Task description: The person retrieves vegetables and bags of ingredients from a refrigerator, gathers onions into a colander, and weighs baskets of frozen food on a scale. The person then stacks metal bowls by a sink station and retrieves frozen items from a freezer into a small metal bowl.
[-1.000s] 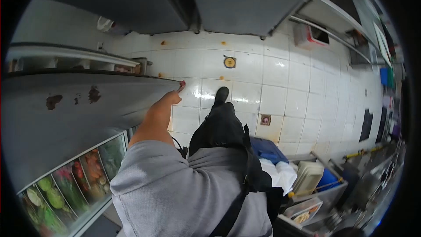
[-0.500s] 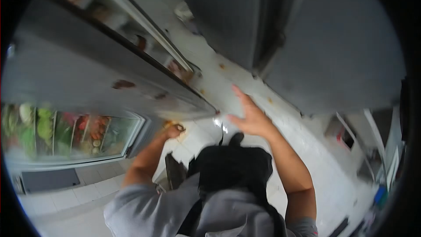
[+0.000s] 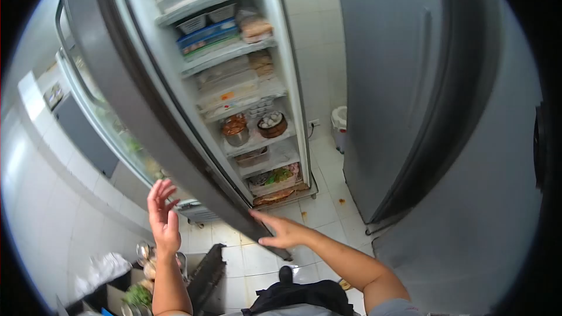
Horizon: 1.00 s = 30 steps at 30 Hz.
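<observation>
One raised left hand point(image 3: 164, 225) is noted at lower left of the frame, fingers bent loosely and parted, nothing gripped. At lower centre, the right hand point(image 3: 284, 233) is held at the edge of the fridge door point(image 3: 158, 111); thumb and fingers are spread, nothing pinched. Whether the edge is pressed cannot be told. The door stands open, slanted from upper left to lower centre. Judged best: edge guided by a flat palm, fingertips held out of the gap behind it, swing slow enough that the shoe point(image 3: 285, 275) at bottom centre is not struck. Beyond, at upper centre, loaded shelves point(image 3: 228, 57) are exposed; a metal pot point(image 3: 237, 136) is set beside a basket point(image 3: 272, 133) of white rounded items point(image 3: 271, 119).
</observation>
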Each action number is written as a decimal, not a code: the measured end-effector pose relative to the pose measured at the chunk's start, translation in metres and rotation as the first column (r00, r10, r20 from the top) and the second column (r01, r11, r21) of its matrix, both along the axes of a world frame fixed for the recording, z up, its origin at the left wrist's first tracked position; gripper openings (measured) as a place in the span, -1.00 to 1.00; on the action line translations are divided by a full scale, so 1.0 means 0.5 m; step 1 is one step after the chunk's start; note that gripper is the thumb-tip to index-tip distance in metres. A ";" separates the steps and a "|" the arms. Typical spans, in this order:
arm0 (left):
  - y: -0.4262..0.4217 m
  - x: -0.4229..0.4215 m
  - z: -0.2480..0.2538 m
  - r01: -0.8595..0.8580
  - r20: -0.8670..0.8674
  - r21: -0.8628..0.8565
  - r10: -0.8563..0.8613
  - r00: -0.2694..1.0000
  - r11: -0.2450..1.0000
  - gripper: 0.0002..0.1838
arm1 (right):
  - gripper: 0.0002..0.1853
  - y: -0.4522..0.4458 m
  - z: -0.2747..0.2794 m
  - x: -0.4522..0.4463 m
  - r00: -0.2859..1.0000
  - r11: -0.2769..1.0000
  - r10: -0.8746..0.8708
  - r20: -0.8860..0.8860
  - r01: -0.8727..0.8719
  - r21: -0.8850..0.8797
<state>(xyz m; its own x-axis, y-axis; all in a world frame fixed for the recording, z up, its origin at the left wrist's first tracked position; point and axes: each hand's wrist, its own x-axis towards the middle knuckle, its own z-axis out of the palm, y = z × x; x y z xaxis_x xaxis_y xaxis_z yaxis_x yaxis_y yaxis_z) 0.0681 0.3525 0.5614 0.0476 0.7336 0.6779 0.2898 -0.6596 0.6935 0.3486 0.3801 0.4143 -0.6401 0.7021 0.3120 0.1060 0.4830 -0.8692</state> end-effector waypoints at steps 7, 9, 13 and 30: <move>-0.086 0.008 -0.008 -0.708 -0.014 0.265 0.737 0.676 0.655 0.08 | -0.41 -0.008 0.042 0.036 0.935 0.957 0.217 0.281 -0.146 -0.252; -0.075 -0.041 -0.025 -0.768 0.096 0.203 0.768 0.633 0.607 0.04 | -0.46 0.037 0.085 0.038 0.914 0.966 0.219 0.341 -0.154 -0.209; -0.061 -0.091 -0.045 -0.816 0.226 0.164 0.784 0.579 0.555 -0.08 | -0.52 0.167 0.191 -0.006 0.901 0.952 0.261 0.345 -0.301 0.066; -0.057 -0.163 -0.180 -0.951 0.337 0.220 0.898 0.284 0.219 -0.19 | -0.67 0.648 0.572 0.040 0.890 0.840 -0.355 0.286 0.169 0.515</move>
